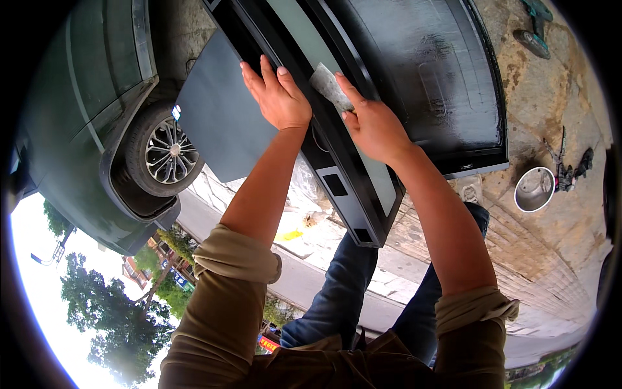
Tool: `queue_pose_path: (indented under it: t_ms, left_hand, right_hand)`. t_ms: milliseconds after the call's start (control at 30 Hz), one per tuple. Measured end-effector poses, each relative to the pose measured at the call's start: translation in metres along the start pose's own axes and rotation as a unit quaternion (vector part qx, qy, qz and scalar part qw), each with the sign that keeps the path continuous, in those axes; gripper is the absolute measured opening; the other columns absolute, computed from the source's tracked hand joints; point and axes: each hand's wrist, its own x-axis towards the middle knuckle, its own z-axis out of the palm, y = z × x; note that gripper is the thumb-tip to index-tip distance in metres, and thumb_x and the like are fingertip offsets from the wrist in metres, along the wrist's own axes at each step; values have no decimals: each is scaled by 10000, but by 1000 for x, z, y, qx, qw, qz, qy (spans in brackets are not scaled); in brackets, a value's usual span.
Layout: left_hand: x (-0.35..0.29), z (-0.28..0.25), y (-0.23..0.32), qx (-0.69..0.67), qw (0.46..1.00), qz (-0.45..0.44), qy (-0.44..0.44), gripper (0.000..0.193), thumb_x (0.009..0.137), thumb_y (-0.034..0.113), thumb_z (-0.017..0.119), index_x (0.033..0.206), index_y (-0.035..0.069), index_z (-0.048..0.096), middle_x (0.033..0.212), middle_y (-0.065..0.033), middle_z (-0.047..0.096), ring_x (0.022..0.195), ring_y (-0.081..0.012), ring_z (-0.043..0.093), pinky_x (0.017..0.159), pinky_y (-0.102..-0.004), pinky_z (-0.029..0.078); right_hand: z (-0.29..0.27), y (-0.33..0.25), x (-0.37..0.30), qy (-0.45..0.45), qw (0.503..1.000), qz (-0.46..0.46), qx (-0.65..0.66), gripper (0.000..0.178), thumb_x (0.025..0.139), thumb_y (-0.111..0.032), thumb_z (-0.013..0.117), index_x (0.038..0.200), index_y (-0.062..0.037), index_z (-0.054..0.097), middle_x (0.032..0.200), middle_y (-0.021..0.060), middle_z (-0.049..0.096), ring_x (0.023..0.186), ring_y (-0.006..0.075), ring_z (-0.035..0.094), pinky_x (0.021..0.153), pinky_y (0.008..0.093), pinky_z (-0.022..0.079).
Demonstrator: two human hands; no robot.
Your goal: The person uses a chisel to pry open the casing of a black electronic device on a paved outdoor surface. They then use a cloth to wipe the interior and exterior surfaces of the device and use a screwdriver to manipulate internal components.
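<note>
A large black appliance housing [363,220], possibly a range hood, lies slantwise in front of me, with a pale grey-green strip along it. My right hand [379,126] presses a flat, mottled grey pad [332,86] against that strip, index finger stretched along the pad's edge. The pad's exact kind is unclear. On the left side of the housing, my left hand [278,97] rests with fingers spread, gripping nothing. To the right of the strip, the housing's wide dark panel [427,78] has a wet-looking, streaky sheen.
A flat grey panel [223,110] stands left of the housing, near a dark green car [84,123] and its wheel [172,149]. On the stone ground at right are a teal power tool [534,29], a metal bowl [535,189] and dark gloves or tools [567,175].
</note>
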Motion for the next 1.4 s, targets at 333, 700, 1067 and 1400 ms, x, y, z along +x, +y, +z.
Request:
queue_pose_path:
  t_ms: [333, 700, 1067, 1400]
  left_hand:
    - [2, 7, -2, 7, 1000, 12, 5, 485, 996, 369, 322, 1330, 61, 490, 1507, -207, 223, 1387, -386, 225, 1089, -438, 290]
    - [0, 8, -8, 11, 1000, 17, 8, 554, 1001, 453, 259, 1326, 72, 495, 1515, -192, 207, 1386, -362, 230, 1078, -437, 304]
    - [0, 14, -12, 9, 999, 40, 12, 552, 1002, 431, 269, 1293, 30, 514, 1500, -228, 223, 1378, -382, 237, 1095, -441, 267]
    - [-1, 14, -13, -3, 999, 48, 18, 527, 1002, 409, 292, 1282, 26, 520, 1494, -236, 232, 1370, -392, 244, 1091, -444, 270]
  right_hand:
    - [-2, 11, 3, -7, 1000, 7, 10, 677, 903, -120, 496, 1495, -212, 180, 751, 163, 632, 641, 312, 616, 633, 414, 510]
    - [53, 128, -102, 98, 988, 99, 64, 703, 889, -123, 550, 1490, -216, 197, 689, 153, 621, 628, 343, 615, 607, 417, 496]
    - [57, 137, -5, 56, 990, 124, -40, 684, 910, -161, 496, 1493, -273, 156, 786, 200, 644, 731, 380, 624, 726, 471, 503]
    - [52, 146, -19, 13, 988, 115, -102, 679, 903, -153, 505, 1490, -271, 185, 811, 167, 657, 736, 330, 642, 709, 437, 525]
